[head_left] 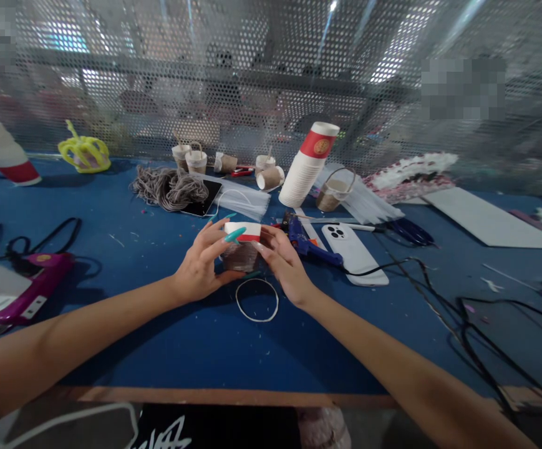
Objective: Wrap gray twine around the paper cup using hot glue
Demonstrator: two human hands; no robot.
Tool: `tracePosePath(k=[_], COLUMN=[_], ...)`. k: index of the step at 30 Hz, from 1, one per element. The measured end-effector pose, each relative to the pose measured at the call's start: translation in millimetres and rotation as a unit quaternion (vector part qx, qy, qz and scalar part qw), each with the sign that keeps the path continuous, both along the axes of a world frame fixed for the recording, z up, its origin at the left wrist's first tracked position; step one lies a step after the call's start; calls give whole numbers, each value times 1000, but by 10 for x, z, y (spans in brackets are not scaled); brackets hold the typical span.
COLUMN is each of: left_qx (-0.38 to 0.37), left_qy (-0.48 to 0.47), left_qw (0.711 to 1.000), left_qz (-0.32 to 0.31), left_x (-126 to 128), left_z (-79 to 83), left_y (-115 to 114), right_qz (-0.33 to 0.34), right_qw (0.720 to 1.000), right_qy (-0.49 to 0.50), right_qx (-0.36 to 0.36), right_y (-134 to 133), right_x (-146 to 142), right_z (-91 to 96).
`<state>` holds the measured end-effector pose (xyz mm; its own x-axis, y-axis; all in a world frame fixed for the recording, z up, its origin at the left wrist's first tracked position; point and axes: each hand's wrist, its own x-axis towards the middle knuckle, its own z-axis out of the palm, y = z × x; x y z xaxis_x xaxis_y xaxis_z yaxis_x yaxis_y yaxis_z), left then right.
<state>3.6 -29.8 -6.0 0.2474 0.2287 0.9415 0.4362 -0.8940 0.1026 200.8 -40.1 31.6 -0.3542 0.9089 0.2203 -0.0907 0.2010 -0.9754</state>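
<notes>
Both my hands hold a small paper cup point(242, 244) on the blue table point(158, 349). The cup has a red and white top band and its lower part is wrapped in brownish-grey cord. My left hand point(203, 265) grips its left side, fingers with teal nails curled over the rim. My right hand point(282, 262) presses against its right side with fingers closed on it. A thin white ring point(257, 300) lies flat on the table just in front of the cup.
A blue glue gun point(304, 242) and a white phone point(355, 252) lie right of my hands. Behind are a stack of paper cups point(309, 165), a cord bundle point(170, 187), several small wrapped cups point(196, 161) and a small basket point(333, 192). Black cables point(467, 312) trail right; a magenta device point(22, 290) sits left.
</notes>
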Motion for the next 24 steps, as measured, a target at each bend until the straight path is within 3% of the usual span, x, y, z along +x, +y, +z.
tracePosePath(k=[11, 19, 24], left_qx=[7, -77, -78], left_qy=[4, -35, -31], left_qw=[1000, 996, 996], left_qz=[-8, -14, -23], left_x=[-2, -51, -9], left_z=[42, -141, -77], left_y=[-10, 17, 37], right_qz=[3, 67, 17], right_qw=[1000, 995, 990], right_qy=[27, -32, -77], right_qx=[5, 69, 114], right_y=[-26, 1, -27], right_x=[-1, 22, -1], right_z=[39, 33, 25])
